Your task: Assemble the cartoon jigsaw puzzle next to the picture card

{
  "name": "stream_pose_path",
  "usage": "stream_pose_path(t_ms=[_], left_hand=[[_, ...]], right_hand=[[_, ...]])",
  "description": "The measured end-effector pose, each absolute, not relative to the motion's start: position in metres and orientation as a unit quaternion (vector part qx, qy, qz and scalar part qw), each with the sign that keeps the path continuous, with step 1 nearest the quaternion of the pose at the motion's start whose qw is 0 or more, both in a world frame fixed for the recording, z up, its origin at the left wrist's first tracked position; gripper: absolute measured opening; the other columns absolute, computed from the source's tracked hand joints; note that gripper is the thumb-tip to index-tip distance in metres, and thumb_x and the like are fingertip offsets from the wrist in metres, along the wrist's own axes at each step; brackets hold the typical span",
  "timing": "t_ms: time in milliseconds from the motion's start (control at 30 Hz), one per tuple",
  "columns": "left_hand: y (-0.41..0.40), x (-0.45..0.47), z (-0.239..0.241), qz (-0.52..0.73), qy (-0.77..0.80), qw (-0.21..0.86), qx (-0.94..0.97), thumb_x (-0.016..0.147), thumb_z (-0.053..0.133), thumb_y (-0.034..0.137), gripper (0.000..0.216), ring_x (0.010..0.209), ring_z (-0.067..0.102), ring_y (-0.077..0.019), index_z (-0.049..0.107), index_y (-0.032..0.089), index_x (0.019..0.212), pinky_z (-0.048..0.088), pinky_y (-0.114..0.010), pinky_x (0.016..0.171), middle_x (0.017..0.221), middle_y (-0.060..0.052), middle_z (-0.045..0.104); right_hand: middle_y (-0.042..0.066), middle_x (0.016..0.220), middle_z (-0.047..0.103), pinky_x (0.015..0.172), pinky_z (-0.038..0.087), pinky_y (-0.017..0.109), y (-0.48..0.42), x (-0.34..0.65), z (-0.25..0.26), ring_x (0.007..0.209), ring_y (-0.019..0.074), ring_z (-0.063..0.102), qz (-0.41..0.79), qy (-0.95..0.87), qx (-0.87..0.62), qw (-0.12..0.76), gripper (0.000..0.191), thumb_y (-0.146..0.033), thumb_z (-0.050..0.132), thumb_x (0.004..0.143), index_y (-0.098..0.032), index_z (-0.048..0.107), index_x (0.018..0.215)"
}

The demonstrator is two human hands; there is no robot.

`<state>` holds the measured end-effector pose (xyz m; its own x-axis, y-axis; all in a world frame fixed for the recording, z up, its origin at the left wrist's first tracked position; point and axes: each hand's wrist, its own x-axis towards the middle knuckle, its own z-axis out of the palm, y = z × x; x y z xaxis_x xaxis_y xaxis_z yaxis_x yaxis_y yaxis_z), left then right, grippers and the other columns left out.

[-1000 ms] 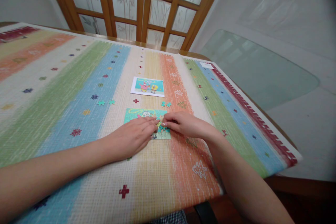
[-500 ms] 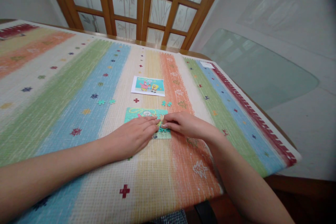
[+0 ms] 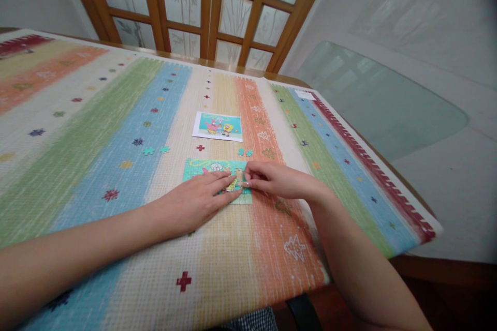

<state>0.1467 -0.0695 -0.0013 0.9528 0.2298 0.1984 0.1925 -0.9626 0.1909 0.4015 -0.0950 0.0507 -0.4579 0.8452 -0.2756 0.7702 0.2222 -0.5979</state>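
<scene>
A partly assembled jigsaw puzzle (image 3: 192, 167), teal with cartoon figures, lies on the striped cloth before me. My left hand (image 3: 207, 192) rests flat across its lower left and middle, fingers stretched out and covering part of the picture. At the puzzle's right side is my right hand (image 3: 264, 178), its fingers curled and the thumb close to the index finger. Whatever may be between those fingertips is too small to make out. Near them, a beige gap (image 3: 238, 173) shows among the joined pieces.
Behind the puzzle lies a printed reference picture (image 3: 219, 126) with the same figures. Loose teal pieces lie to the left (image 3: 148, 151) and to the right (image 3: 245, 152) of the space between them. A striped tablecloth (image 3: 128, 207) covers the table; a white card (image 3: 305, 94) is near its far right edge.
My right hand has shifted slightly up and right from the puzzle's lower right. The left fingers reach a little farther right. The view has shifted slightly.
</scene>
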Motion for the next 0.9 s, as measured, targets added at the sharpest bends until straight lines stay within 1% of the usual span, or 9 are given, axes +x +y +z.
stream_pose_path(t_ms=[133,333,433,567,767,833,900], left_hand=[[-0.0717,0.149,-0.0015,0.098,0.111,0.053,0.988,0.101,0.044,0.022,0.042,0.139,0.045,-0.0306,0.049,0.019,0.143,0.04,-0.047,0.112,0.15,-0.017,0.047],[-0.073,0.1523,0.0037,0.106,0.1,0.054,0.988,0.103,0.039,0.022,0.04,0.139,0.044,-0.0292,0.052,0.016,0.14,0.037,-0.045,0.114,0.148,-0.016,0.05],[-0.0734,0.1526,0.0062,0.1,0.105,0.056,0.988,0.104,0.039,0.023,0.039,0.141,0.042,-0.0285,0.053,0.016,0.14,0.035,-0.045,0.115,0.149,-0.014,0.049],[-0.0749,0.1516,0.0047,0.082,0.125,0.057,0.987,0.104,0.04,0.024,0.04,0.142,0.041,-0.0278,0.051,0.02,0.142,0.035,-0.046,0.116,0.154,-0.012,0.043],[-0.0752,0.1506,0.0019,0.072,0.133,0.05,0.987,0.104,0.042,0.025,0.04,0.145,0.036,-0.0285,0.05,0.022,0.143,0.033,-0.047,0.116,0.156,-0.012,0.04],[-0.0749,0.1504,0.0022,0.074,0.13,0.054,0.987,0.104,0.041,0.025,0.04,0.144,0.037,-0.0281,0.051,0.022,0.142,0.033,-0.046,0.117,0.156,-0.012,0.041],[-0.0745,0.15,0.0026,0.076,0.129,0.057,0.987,0.104,0.041,0.026,0.039,0.144,0.038,-0.0275,0.051,0.022,0.142,0.033,-0.046,0.116,0.155,-0.011,0.042]], right_hand=[[-0.003,0.067,0.053,0.058,0.035,0.025,-0.0945,0.4048,0.0535,0.06,0.0127,0.046,0.385,-0.764,-0.516,0.044,0.01,-0.03,0.057,0.09,-0.02,0.055,0.089],[-0.004,0.064,0.052,0.059,0.034,0.024,-0.0942,0.3998,0.0528,0.059,0.0119,0.046,0.393,-0.751,-0.53,0.033,0.005,-0.023,0.057,0.088,-0.019,0.057,0.087],[-0.004,0.062,0.052,0.059,0.034,0.024,-0.0941,0.3981,0.0523,0.058,0.0115,0.047,0.396,-0.739,-0.544,0.025,0.005,-0.022,0.057,0.089,-0.018,0.056,0.085],[-0.003,0.062,0.053,0.059,0.034,0.024,-0.0949,0.3965,0.0522,0.058,0.0113,0.047,0.384,-0.732,-0.562,0.023,0.01,-0.02,0.057,0.089,-0.018,0.056,0.08],[-0.004,0.06,0.051,0.056,0.033,0.024,-0.0951,0.396,0.053,0.055,0.0104,0.045,0.394,-0.723,-0.567,0.031,0.011,-0.019,0.058,0.088,-0.018,0.057,0.077],[-0.004,0.061,0.053,0.056,0.034,0.024,-0.0921,0.3992,0.0507,0.055,0.0108,0.047,0.405,-0.72,-0.561,0.052,0.01,-0.022,0.059,0.088,-0.018,0.059,0.079],[-0.002,0.065,0.056,0.057,0.036,0.025,-0.0871,0.4047,0.0455,0.059,0.012,0.049,0.375,-0.712,-0.582,0.114,0.009,-0.025,0.059,0.09,-0.018,0.062,0.085]])
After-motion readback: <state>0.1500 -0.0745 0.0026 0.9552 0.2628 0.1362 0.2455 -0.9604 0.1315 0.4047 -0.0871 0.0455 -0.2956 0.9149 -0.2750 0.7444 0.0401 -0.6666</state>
